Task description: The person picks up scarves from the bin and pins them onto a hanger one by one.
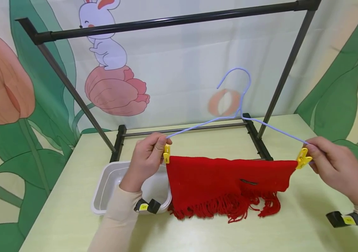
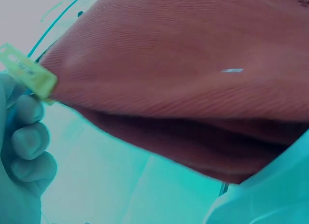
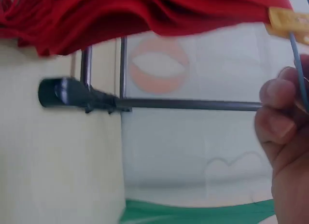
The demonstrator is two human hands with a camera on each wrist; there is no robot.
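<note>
A light purple wire hanger (image 1: 201,124) is held up by its two ends, its hook pointing upward. The left hand (image 1: 145,159) grips the left end, beside a yellow clip (image 1: 166,154). At the other end the right hand (image 1: 336,164) grips the wire next to a second yellow clip (image 1: 303,158). Between the clips hangs a folded red scarf (image 1: 210,178), its fringe dangling at the bottom. In the left wrist view, curled fingers (image 2: 30,141) show under the clip. The right wrist view shows the wire running past the right hand's fingertips (image 3: 277,125).
Behind the hanger stands a black rack with a high top bar (image 1: 172,21) and two slanted posts. A white plastic basin (image 1: 98,196) sits on the pale table (image 1: 62,210), partly behind the left arm. A printed curtain (image 1: 179,70) hangs at the back.
</note>
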